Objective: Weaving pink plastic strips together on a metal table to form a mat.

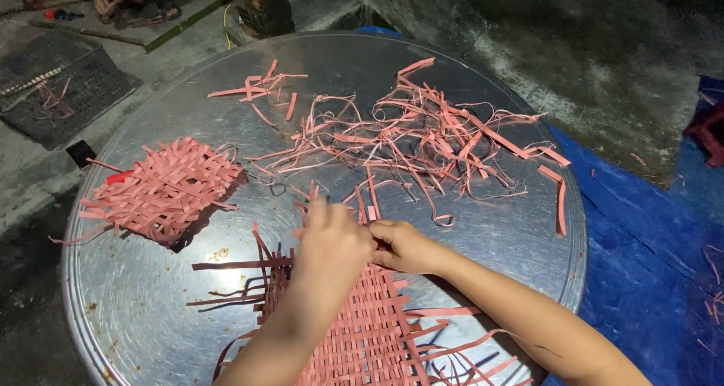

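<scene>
Nearest the camera: woven mat of flat pink strips (pixel 369 333), lying on round, scuffed metal surface (pixel 143 310), partly under both forearms. Centre closely plaited; loose strip ends sticking out along left, right and near edges, not yet tucked or trimmed.

Left hand (pixel 332 246): fingers bunched at the mat's far edge, grip closed on upright pink strip ends (pixel 362 205).

Right hand (pixel 403 246): touching the left, fingertips pinched together at the same spot; which strip is pinched cannot be told.

Judged progress: body of mat largely woven, far edge in work.

Second, smaller woven pink square (pixel 162 190): off to the left, well apart, ends also loose.

Tangle of unused pink strips and thin curled offcuts (pixel 422 137): far half of surface.

Blue tarpaulin (pixel 641 228): on ground, right.
</scene>
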